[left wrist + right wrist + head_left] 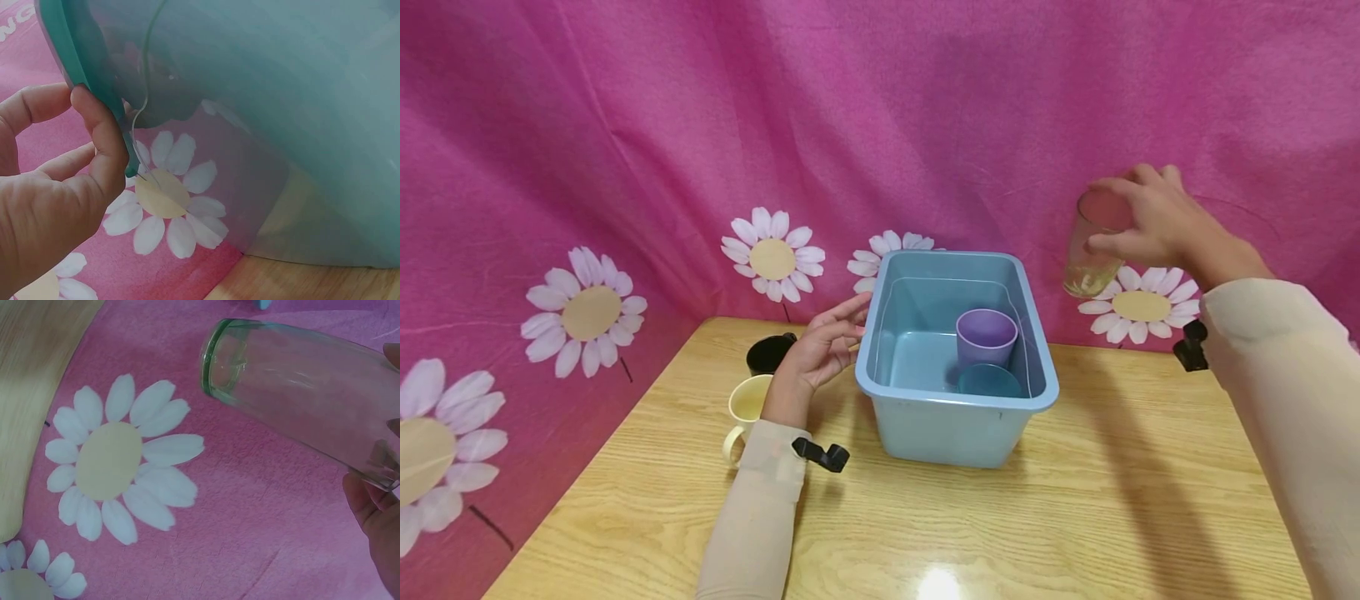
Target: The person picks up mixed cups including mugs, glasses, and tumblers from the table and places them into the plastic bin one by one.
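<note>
High at the right in the head view, my right hand (1150, 218) grips a clear, green-tinted drinking glass (1086, 279) near its mouth, thumb on the near side. The glass is slightly tilted, its thick base downward, and it is held up in front of the curtain. In the right wrist view the thick glass base (219, 359) points away from the fingers (359, 500). My left hand (820, 350) touches the left rim of a blue plastic tub (951, 429) with loosely bent fingers. Inside the tub are a purple cup (987, 342) and a teal cup (991, 382).
A yellow mug (748, 400) and a black mug (769, 356) stand left of the tub, partly behind the left hand and forearm. Everything rests on a wooden table (865, 533). A pink curtain (1000, 125) with white flowers rises along its back and left edges.
</note>
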The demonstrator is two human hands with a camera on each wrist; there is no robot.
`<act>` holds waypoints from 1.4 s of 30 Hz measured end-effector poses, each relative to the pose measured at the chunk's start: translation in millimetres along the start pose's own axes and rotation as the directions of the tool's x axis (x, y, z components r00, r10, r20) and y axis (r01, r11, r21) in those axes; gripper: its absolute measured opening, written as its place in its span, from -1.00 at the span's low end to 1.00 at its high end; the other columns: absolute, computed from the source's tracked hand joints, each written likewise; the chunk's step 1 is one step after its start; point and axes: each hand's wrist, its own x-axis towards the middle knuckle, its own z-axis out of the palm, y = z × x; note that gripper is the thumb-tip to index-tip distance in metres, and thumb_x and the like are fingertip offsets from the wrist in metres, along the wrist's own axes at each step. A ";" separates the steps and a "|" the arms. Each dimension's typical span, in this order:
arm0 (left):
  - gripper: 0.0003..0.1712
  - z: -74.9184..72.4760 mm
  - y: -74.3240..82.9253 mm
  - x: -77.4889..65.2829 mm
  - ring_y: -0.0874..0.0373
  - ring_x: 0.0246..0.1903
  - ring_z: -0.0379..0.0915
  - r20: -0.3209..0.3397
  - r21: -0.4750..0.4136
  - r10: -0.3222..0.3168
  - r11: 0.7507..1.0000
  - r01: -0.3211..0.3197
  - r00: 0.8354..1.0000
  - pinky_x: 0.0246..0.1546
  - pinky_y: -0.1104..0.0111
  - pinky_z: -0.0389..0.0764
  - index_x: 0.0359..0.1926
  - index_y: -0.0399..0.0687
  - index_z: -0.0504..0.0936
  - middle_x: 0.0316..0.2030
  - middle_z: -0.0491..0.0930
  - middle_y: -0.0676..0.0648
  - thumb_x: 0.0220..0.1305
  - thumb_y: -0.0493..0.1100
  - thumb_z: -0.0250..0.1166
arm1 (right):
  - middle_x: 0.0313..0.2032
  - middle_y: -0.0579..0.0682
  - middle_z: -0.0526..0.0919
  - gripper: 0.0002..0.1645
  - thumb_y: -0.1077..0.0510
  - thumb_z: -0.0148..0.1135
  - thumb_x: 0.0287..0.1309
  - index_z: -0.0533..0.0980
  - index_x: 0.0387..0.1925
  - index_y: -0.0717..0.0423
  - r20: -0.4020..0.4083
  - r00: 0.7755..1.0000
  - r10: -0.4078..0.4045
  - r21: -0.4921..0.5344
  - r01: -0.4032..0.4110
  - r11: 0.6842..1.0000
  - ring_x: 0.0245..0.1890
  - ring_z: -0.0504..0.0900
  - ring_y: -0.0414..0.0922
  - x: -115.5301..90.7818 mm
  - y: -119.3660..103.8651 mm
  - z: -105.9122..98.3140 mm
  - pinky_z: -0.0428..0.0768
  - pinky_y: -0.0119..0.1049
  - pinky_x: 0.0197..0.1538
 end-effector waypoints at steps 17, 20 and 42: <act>-0.22 -1.9 0.3 -1.6 0.16 -0.24 0.62 -0.008 0.010 0.006 1.000 -0.006 1.000 -0.13 0.30 0.69 0.58 -0.21 0.13 0.33 0.35 -0.21 0.34 -0.51 -0.06 | 0.20 0.40 0.33 -0.13 -0.01 0.39 0.08 0.39 0.41 0.19 -0.033 0.999 -0.003 0.017 0.003 1.000 0.10 0.19 0.33 12.4 -20.6 -3.8 0.35 0.19 -0.13; -0.22 -1.5 0.6 -2.3 0.15 -0.24 0.62 -0.013 0.011 0.008 1.000 -0.008 1.000 -0.13 0.30 0.69 0.58 -0.21 0.14 0.29 0.39 -0.18 0.34 -0.51 -0.05 | 0.21 0.40 0.32 -0.10 -0.03 0.39 0.09 0.36 0.43 0.19 -0.030 0.999 0.012 0.020 -0.012 1.000 0.12 0.19 0.32 14.9 -25.1 -4.8 0.38 0.22 -0.11; -0.23 -0.2 1.5 -4.1 0.15 -0.25 0.61 -0.020 0.015 0.000 1.000 0.000 1.000 -0.13 0.29 0.66 0.59 -0.19 0.12 0.40 0.30 -0.23 0.37 -0.51 -0.06 | 0.18 0.33 0.36 -0.09 -0.05 0.38 0.08 0.36 0.45 0.13 -0.070 0.997 -0.032 0.090 0.039 0.995 0.10 0.21 0.28 36.3 -59.8 -2.1 0.38 0.20 -0.07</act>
